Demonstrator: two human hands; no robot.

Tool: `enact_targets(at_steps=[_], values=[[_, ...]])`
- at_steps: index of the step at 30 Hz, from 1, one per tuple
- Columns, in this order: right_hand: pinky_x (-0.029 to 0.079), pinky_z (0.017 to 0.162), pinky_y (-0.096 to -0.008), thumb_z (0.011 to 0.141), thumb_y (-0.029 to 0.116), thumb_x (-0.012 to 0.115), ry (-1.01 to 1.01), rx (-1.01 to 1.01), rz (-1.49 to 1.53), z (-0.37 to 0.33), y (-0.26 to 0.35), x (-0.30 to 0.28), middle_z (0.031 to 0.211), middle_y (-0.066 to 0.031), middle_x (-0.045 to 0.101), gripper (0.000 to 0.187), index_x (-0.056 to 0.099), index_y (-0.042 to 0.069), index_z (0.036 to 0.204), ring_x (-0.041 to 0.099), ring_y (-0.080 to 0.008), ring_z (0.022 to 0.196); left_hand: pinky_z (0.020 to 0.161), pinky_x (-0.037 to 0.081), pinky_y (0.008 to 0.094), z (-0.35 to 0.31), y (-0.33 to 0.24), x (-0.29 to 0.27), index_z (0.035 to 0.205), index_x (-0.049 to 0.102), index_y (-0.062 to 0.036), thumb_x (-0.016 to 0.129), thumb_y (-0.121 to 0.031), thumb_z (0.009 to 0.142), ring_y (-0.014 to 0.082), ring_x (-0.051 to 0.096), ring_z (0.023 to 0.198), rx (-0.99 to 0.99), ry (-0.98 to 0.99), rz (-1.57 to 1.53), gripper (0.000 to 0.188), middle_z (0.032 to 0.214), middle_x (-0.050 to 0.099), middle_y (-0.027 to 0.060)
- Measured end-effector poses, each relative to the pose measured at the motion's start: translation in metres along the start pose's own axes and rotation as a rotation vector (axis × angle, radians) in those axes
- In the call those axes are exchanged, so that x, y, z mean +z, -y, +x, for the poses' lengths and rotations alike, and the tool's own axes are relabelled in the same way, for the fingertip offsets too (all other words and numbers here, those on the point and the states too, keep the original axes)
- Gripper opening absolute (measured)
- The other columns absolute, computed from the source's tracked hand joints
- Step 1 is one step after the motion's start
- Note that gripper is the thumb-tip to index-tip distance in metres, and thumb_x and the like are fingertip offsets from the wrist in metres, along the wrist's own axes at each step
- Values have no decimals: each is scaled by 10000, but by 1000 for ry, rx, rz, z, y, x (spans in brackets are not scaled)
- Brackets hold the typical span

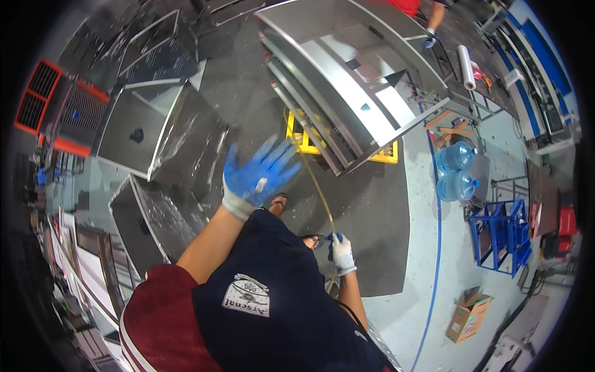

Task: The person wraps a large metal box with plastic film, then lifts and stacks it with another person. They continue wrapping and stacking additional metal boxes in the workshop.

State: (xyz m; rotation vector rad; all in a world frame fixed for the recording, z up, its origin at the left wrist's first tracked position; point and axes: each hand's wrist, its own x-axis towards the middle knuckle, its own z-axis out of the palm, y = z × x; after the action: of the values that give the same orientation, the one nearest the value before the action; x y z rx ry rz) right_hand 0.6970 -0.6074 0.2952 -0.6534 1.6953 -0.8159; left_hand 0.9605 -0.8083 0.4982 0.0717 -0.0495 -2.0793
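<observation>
All fingers wide on my left hand [257,178]; my right hand [341,253] curled round tan hose [320,193], which runs up toward open metal cabinet [362,90], dark patches inside; cardboard box [466,319] flaps up, can't tell contents; dark mat [378,248], pale floor [414,310], blue tape line [439,232]

Maroon sleeve [164,313] — blue-gloved left hand [259,176]

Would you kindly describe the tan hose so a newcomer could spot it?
Below the big metal cabinet, find the yellow stand on the dark mat. The tan hose runs from beside it down to the right hand: slim and curving, unlike the stand's stiff bars.
</observation>
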Motion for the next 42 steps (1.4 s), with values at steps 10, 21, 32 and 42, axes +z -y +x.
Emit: enact_targets(at_steps=[10,21,32,42], values=[[318,438,-222,1073,171,554,146,-274,144,-29,136,105,744,25,530,246,641,85,1287,397,-31,492,1262,-13,637,-42,-71,79,1638,183,-41,300,-652,1024,321,110,1598,66,106,-138,874,1711,138,211],[330,451,-234,1089,228,532,389,-118,246,-38,214,267,665,55,476,246,690,42,1123,396,-36,505,1188,369,494,-122,-201,-20,1581,275,-12,575,-446,1036,367,524,1381,77,-130,898,759,1502,496,251],[470,660,-229,1044,159,601,70,-218,97,-70,181,276,876,24,613,258,666,46,1267,501,-52,722,1053,468,483,-263,-267,-220,1292,615,9,583,-389,973,435,598,1219,-459,-754,2187,511,1275,634,297],[519,670,-426,1024,248,577,162,-308,-358,-99,137,285,804,-203,666,303,606,-11,1180,678,-334,716,974,521,490,-217,-256,-286,1167,647,-9,500,-354,1042,446,636,1147,-272,134,2745,396,1247,651,291]])
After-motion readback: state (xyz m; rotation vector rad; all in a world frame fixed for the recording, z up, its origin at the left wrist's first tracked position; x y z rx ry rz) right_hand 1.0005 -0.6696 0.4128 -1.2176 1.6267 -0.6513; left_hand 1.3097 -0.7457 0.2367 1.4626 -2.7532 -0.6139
